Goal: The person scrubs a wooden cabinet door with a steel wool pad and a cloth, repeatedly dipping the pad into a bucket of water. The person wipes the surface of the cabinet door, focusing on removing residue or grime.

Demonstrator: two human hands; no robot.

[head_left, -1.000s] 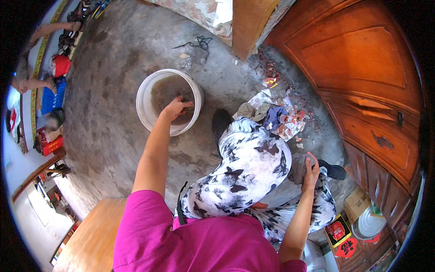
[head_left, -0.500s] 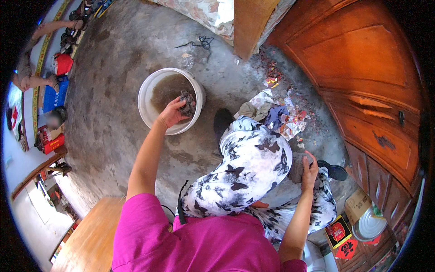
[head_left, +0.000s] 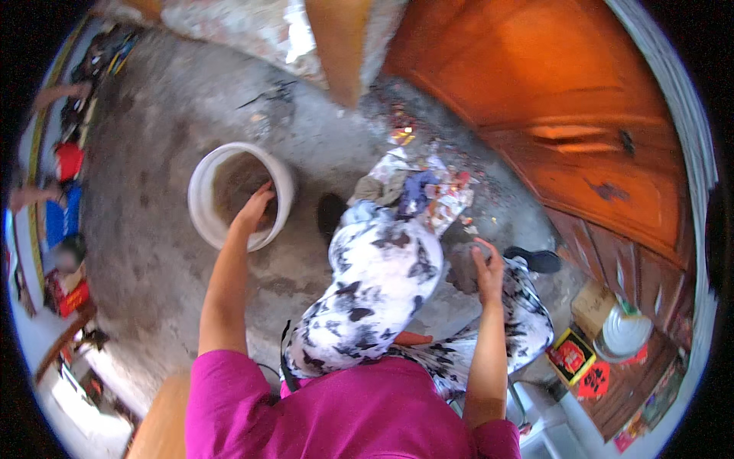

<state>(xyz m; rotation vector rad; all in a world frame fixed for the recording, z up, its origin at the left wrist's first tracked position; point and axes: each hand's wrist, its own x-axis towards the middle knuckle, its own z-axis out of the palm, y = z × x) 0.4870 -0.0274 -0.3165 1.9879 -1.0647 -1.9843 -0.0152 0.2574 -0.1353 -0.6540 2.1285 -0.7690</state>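
Observation:
My left hand (head_left: 256,205) reaches over the near right rim into a white bucket (head_left: 200,200) of murky brown water. Its fingers are bent round a dark crumpled clump (head_left: 267,220), mostly hidden and blurred. Further right, past my knee, my right hand (head_left: 489,274) has its fingers apart and loosely curved. Close to its fingertips is a grey-brown lump (head_left: 462,268), whose kind is unclear; a grip on it does not show. My legs in white trousers with black butterfly prints (head_left: 382,275) lie between the two hands.
Crumpled cloths (head_left: 417,191) and scraps lie on the concrete floor beyond my knee. A wooden cabinet (head_left: 566,115) stands at the right, near a low table with a metal lid (head_left: 623,333). Another person's arm (head_left: 34,197) shows at far left.
The view has shifted, and the bucket appears further left and lower. My left hand has gone deeper into it, with less of the dark clump showing. My right hand stays by the grey-brown lump.

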